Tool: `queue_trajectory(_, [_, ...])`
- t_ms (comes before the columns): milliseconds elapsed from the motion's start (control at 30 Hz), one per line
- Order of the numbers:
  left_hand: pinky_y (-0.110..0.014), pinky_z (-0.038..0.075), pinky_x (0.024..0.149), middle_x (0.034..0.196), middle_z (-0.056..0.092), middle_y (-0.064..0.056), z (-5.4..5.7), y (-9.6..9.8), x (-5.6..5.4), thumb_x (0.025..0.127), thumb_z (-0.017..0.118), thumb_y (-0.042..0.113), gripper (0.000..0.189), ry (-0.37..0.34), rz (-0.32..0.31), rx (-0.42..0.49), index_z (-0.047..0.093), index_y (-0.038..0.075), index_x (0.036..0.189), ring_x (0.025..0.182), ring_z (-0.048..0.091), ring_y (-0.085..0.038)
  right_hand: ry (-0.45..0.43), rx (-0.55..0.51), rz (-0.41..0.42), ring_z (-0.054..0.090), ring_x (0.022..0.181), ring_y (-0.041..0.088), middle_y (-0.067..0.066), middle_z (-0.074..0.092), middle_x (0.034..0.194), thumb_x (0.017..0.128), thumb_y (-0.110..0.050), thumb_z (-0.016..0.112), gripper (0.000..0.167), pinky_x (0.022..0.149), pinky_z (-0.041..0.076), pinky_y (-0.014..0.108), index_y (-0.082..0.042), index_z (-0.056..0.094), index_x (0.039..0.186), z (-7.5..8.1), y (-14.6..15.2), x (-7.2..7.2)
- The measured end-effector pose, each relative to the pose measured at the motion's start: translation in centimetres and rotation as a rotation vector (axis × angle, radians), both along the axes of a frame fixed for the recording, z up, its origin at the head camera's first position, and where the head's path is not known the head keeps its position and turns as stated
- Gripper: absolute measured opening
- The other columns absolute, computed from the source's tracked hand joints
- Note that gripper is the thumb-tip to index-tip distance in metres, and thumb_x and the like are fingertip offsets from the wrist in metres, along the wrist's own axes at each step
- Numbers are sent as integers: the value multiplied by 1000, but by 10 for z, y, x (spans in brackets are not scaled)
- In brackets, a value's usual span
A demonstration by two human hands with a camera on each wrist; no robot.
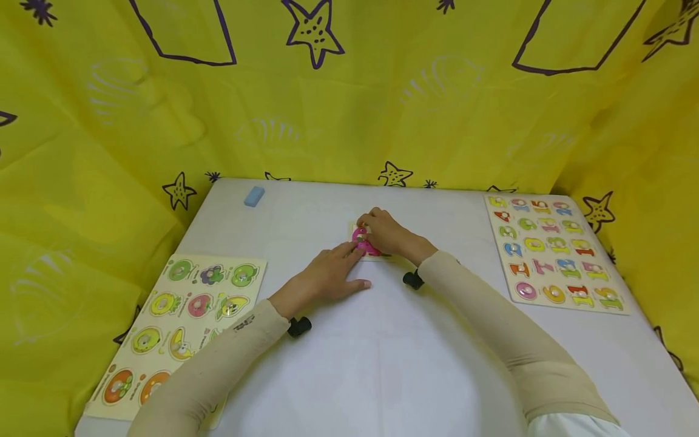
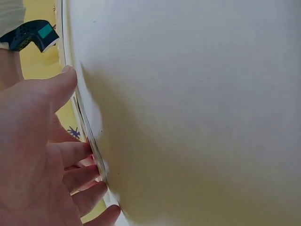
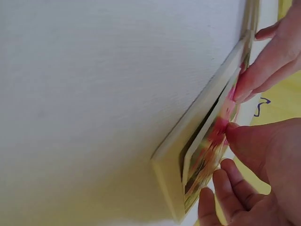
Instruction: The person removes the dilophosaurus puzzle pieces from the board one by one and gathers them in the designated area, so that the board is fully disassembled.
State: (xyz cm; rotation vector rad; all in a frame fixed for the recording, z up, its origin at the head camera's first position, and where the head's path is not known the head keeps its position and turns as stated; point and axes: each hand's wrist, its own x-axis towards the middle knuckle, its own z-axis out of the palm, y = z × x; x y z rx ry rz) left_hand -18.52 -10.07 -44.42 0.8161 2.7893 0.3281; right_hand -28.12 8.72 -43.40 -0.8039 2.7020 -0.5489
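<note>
A fruit board [image 1: 169, 320] lies left of the fingers [image 1: 345, 249], a number board [image 1: 547, 254] right, a blue block [image 1: 254, 196] beyond-left, a yellow curtain [image 1: 349, 145] behind.

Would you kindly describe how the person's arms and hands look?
Left hand and right hand are bare. The sleeves are beige, the left with a dark mark near the wrist. White fabric shows at the right sleeve's upper end. Each wrist has a small black device.

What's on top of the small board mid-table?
A flat, partly pink picture piece sits on the small board, with the left hand and right hand touching it. They hide part of the picture; the board's surface beneath the piece can't be seen.
</note>
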Motion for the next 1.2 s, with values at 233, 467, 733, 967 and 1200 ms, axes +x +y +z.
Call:
queue_trajectory(233, [-55, 38, 121, 169, 33, -14, 1, 1, 1, 102, 57, 63, 86, -6, 3, -16, 34, 11, 166, 153, 41, -34, -70, -4, -26, 44, 131, 39, 22, 46, 145, 108, -15, 58, 28, 114, 42, 56, -7, 59, 135, 0, -3, 1])
queue_trajectory(467, [-54, 39, 120, 169, 34, -13, 0, 3, 1, 102, 57, 63, 83, 11, -1, -17, 37, 12, 164, 153, 40, -32, -16, -15, -24, 46, 134, 40, 25, 46, 145, 107, -14, 59, 36, 119, 41, 52, 1, 57, 139, 0, 1, 4])
queue_trajectory(733, [-54, 39, 121, 168, 35, -13, 0, 2, 2, 102, 57, 63, 84, 5, -2, -22, 37, 12, 165, 151, 43, -33, 90, 5, 36, 54, 129, 40, 24, 56, 142, 106, -12, 61, 36, 118, 44, 48, 2, 65, 139, 0, 2, 7])
queue_trajectory(967, [-54, 38, 122, 171, 31, -12, 2, 1, 2, 102, 56, 64, 85, -13, 3, -37, 35, 12, 166, 154, 39, -34, 72, -47, 38, 55, 129, 38, 22, 56, 138, 105, -11, 63, 35, 118, 44, 48, 1, 66, 138, -3, 4, 4])
queue_trajectory(1200, [-53, 38, 122, 170, 33, -13, 6, 3, 3, 101, 57, 63, 85, -25, -1, -16, 37, 11, 165, 152, 42, -34, 52, -6, 33, 48, 132, 41, 25, 50, 143, 108, -14, 59, 33, 117, 43, 51, 0, 59, 138, -3, 3, 4])
